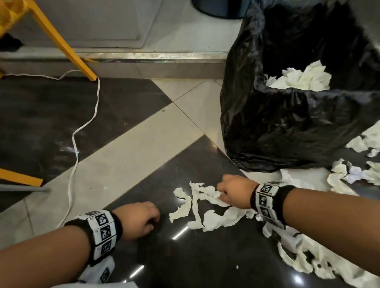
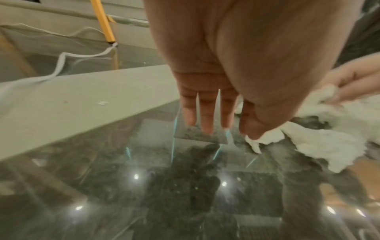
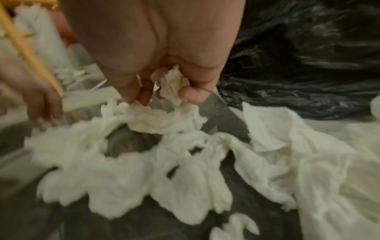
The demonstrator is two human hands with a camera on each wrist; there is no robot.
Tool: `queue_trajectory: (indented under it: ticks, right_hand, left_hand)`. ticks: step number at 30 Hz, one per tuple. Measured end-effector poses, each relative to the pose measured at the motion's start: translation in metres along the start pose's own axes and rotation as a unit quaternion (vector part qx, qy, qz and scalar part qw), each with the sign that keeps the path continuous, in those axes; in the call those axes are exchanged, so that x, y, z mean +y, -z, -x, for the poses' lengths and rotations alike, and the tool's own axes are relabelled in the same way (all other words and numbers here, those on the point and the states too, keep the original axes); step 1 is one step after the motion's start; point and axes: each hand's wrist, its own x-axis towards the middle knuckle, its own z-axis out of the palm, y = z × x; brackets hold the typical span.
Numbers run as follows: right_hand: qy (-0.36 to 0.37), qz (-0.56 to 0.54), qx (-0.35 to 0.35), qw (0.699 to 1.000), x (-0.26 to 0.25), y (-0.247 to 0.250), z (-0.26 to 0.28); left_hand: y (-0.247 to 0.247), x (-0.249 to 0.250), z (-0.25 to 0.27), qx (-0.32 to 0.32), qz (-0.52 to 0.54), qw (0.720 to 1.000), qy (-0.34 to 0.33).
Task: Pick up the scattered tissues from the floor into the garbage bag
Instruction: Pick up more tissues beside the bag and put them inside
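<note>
Torn white tissue strips (image 1: 200, 211) lie on the dark glossy floor tile in front of me. My right hand (image 1: 221, 193) reaches into this pile and pinches a wad of tissue (image 3: 170, 84) between thumb and fingers. To the left of the pile my left hand (image 1: 153, 219) is low over the tile, its straight fingers (image 2: 205, 116) pointing down and holding nothing. The black garbage bag (image 1: 281, 122) stands open at the right with crumpled tissues (image 1: 301, 78) inside. More tissues lie right of the bag (image 1: 371, 168) and under my right forearm (image 1: 305, 263).
Yellow chair legs (image 1: 71, 49) stand at the back left, and a white cable (image 1: 79, 131) trails across the floor from them. A raised step with a metal edge (image 1: 159, 57) runs behind. A dark round base (image 1: 222, 5) sits on the step behind the bag.
</note>
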Motion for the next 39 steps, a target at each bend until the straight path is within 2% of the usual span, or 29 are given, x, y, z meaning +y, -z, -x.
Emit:
queue_trajectory:
  ticks: [3,6,8,10,12,15,18,20,23,25,27,31,33,34,36,37,39]
  right_hand:
    - [-0.023,-0.162,0.089,0.982,0.0,0.019,0.016]
    - [-0.052,-0.365,0.139,0.919,-0.003,0.036,0.036]
    - [-0.071,-0.454,0.142,0.877,-0.003,0.042,0.047]
    - [-0.089,-0.472,0.171,0.86,-0.003,0.042,0.055]
    - [-0.102,-0.478,0.201,0.849,-0.001,0.037,0.057]
    - [-0.068,-0.466,0.169,0.866,0.001,0.025,0.058]
    - [-0.051,-0.455,0.102,0.883,-0.004,0.021,0.058]
    - [-0.06,-0.442,0.073,0.892,-0.012,0.022,0.055]
    - [-0.076,-0.484,0.05,0.871,-0.022,0.023,0.044]
    - [-0.056,-0.489,0.05,0.869,-0.026,0.023,0.031]
    - [-0.039,-0.419,0.053,0.906,-0.03,0.024,0.018]
    - [-0.047,-0.239,0.12,0.962,-0.029,0.016,-0.005]
    - [-0.021,-0.076,0.049,0.996,-0.03,0.011,-0.009]
    - [-0.004,0.014,0.0,1.0,-0.029,0.005,-0.012]
    - [0.028,0.183,-0.069,0.98,-0.03,-0.007,-0.015]
    - [0.04,0.224,-0.078,0.971,-0.03,-0.01,-0.016]
    - [0.041,0.208,-0.08,0.974,-0.03,-0.007,-0.016]
  left_hand:
    - [-0.007,0.014,-0.008,0.072,-0.029,0.996,-0.049]
    - [-0.016,0.026,-0.018,0.089,-0.06,0.989,-0.102]
    - [-0.019,0.032,-0.028,0.085,-0.109,0.983,-0.125]
    - [-0.018,0.036,-0.036,0.064,-0.137,0.98,-0.13]
    - [-0.016,0.039,-0.037,0.003,-0.159,0.981,-0.111]
    - [-0.016,0.04,-0.04,0.015,-0.147,0.982,-0.12]
    - [-0.019,0.038,-0.039,-0.068,-0.126,0.986,-0.081]
    - [-0.019,0.035,-0.033,-0.061,-0.051,0.995,-0.056]
    - [-0.019,0.025,-0.019,-0.029,0.033,0.999,-0.013]
    - [-0.017,0.017,-0.01,-0.017,0.048,0.999,0.008]
    - [-0.016,0.011,-0.005,-0.025,0.041,0.998,0.027]
    - [-0.013,0.007,0.004,-0.026,0.011,0.998,0.05]
    - [-0.015,0.006,0.006,0.0,-0.016,0.999,0.039]
    - [-0.018,0.004,0.007,0.01,-0.019,0.999,0.027]
    - [-0.022,0.002,0.01,0.05,0.003,0.999,-0.01]
    - [-0.024,0.001,0.009,0.075,0.02,0.997,-0.029]
    - [-0.024,-0.001,0.006,0.102,0.052,0.992,-0.047]
